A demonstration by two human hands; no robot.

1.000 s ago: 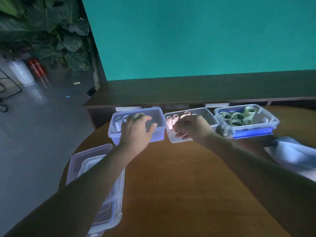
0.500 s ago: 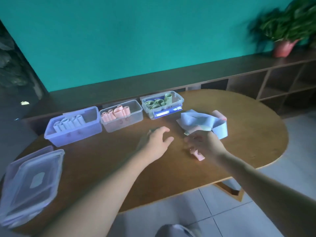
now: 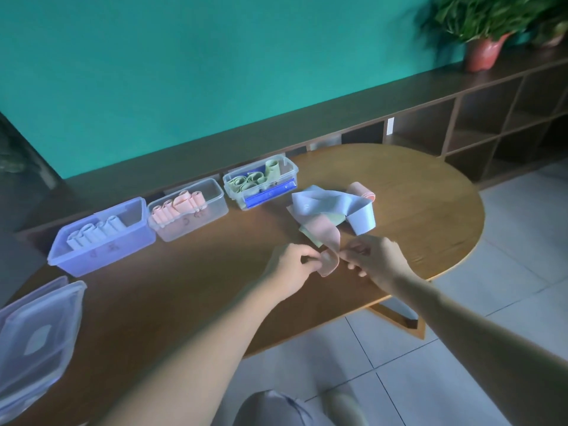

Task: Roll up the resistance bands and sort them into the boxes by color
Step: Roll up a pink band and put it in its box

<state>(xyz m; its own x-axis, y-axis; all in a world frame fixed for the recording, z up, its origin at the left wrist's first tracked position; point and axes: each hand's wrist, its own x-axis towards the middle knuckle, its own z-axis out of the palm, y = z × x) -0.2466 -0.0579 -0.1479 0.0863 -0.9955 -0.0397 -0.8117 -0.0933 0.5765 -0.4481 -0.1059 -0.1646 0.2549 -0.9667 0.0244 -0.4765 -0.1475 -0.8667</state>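
Round wooden worktop (image 3: 215, 284) filled the middle of the view, backed by a teal wall (image 3: 184, 72) at 12 o'clock and a dark low shelf unit (image 3: 461, 118) running toward 2 o'clock, with a potted plant (image 3: 482, 35) on top at 1 o'clock. Stacked clear lids (image 3: 33, 330) lay at 8 o'clock on the worktop's edge. Stood in a row across 10 to 12 o'clock: a blue-tinted box (image 3: 104, 241) with rolled pale blue bands inside, just beside it a clear box (image 3: 190, 210) with rolled pink bands, then, slightly apart, a clear box (image 3: 261, 186) with rolled green bands. Loose pile of unrolled bands (image 3: 332, 207) sat at 1 o'clock, near the green box: a pale blue one on top, green and pink beneath. Pink band (image 3: 325, 241) trailed from that pile down to the hands at centre. Left hand (image 3: 292, 265) pinched the band's near end, fingers (image 3: 310, 259) curled onto it; right hand (image 3: 375, 256) pinched the same end from the other side, fingers curled around the strip.
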